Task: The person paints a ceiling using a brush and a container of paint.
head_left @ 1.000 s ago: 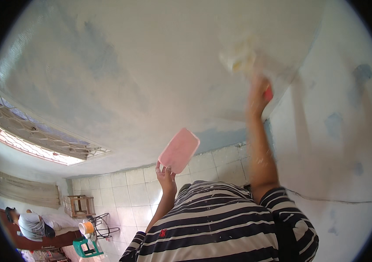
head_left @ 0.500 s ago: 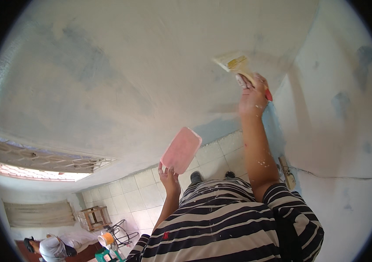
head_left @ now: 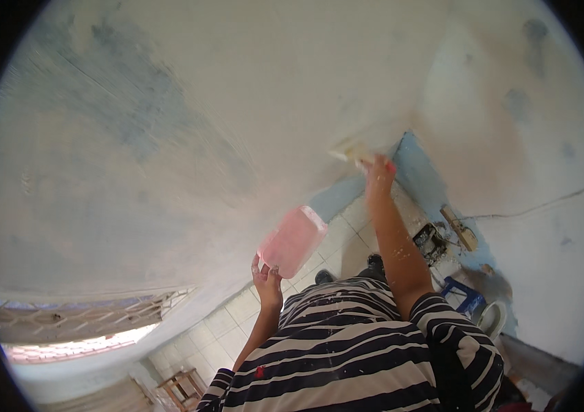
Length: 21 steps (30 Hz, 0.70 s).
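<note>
Right hand (head_left: 377, 177) up front is gripping the scraper (head_left: 348, 149), fingers clamping on its red-ended handle, the pale blade blurring close to the wall (head_left: 237, 103); whether it is touching, the blur is hiding. Lower down, the left hand (head_left: 267, 280) is holding the pink tub (head_left: 292, 242) by its near end, fingers pinching the edge, the tub slanting ahead of the striped shirt (head_left: 333, 329), with white, probably paste, showing at its far end.

That left grip is looking like the weak spot: with only one end getting support, a knock or a shifting load could be tipping the tub and sending paste onto the tiles (head_left: 227, 319) or the shoes (head_left: 324, 277). On the scraper, an uneven angle could be leaving ridges, and too hard a press could be gouging the coat. The blue patch (head_left: 336, 196) is lying near, the side wall (head_left: 546, 172) too, so a wide swing could be bumping knuckles. And underfoot, the blue stool (head_left: 472, 299) and black box (head_left: 428, 240) are crowding the right, so a blind sidestep could be ending in a stumble.
</note>
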Motion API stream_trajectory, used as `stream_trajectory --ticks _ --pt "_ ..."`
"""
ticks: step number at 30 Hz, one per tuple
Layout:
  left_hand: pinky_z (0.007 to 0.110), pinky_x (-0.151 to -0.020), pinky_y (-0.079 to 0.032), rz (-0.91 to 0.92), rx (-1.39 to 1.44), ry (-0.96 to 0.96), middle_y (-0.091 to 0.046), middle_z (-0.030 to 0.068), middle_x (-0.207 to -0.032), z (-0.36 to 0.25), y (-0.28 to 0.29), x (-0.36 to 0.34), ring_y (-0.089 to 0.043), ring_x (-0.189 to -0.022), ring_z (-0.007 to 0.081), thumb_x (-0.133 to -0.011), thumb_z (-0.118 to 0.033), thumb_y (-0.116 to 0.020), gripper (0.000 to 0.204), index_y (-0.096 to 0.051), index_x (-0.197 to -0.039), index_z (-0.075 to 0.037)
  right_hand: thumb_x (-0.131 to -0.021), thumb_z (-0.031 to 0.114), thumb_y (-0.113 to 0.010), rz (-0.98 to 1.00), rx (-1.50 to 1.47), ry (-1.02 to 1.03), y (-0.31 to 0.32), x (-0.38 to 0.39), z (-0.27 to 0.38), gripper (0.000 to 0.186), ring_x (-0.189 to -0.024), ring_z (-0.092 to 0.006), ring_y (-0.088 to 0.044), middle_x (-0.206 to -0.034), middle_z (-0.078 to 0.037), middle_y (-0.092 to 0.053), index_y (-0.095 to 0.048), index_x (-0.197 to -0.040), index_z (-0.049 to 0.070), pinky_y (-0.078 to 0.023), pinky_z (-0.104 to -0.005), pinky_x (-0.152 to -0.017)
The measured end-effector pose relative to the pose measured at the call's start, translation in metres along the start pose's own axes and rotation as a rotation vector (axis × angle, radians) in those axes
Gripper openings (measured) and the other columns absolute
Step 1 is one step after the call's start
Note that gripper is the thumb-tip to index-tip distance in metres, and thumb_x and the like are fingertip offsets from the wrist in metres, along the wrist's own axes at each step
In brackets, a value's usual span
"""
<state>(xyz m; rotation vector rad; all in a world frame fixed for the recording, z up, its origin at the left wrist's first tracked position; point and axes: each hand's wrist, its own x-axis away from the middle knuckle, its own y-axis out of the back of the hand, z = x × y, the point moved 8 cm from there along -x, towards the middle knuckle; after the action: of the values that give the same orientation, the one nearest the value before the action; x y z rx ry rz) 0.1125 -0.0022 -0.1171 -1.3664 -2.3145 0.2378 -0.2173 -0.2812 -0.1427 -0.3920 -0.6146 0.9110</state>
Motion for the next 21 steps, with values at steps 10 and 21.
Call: stream_trajectory --ticks 10,21 --pt "0.04 -0.096 -0.051 0.09 0.0 0.068 -0.052 0.0214 -0.135 -0.011 0.045 -0.006 -0.055 -0.121 0.0272 -0.093 0.003 -0.051 0.065 -0.017 -0.148 -0.002 -0.092 0.018 -0.062 0.344 -0.217 0.23 -0.111 0.051 0.16 0.028 -0.096 -0.0264 -0.065 -0.116 -0.021 -0.063 -0.054 -0.116 0.004 -0.054 -0.0336 -0.078" --pt "0.043 -0.097 -0.051 0.056 0.083 0.087 -0.052 0.0207 -0.132 0.0 0.078 -0.015 -0.056 -0.119 0.0277 -0.092 0.001 -0.05 0.067 -0.017 -0.149 -0.005 -0.092 0.026 -0.066 -0.011 0.062 0.086 -0.003 -0.029 -0.007 0.038 -0.1 -0.0329 -0.066 -0.109 -0.019 -0.064 -0.054 -0.119 0.002 -0.059 -0.045 -0.081"
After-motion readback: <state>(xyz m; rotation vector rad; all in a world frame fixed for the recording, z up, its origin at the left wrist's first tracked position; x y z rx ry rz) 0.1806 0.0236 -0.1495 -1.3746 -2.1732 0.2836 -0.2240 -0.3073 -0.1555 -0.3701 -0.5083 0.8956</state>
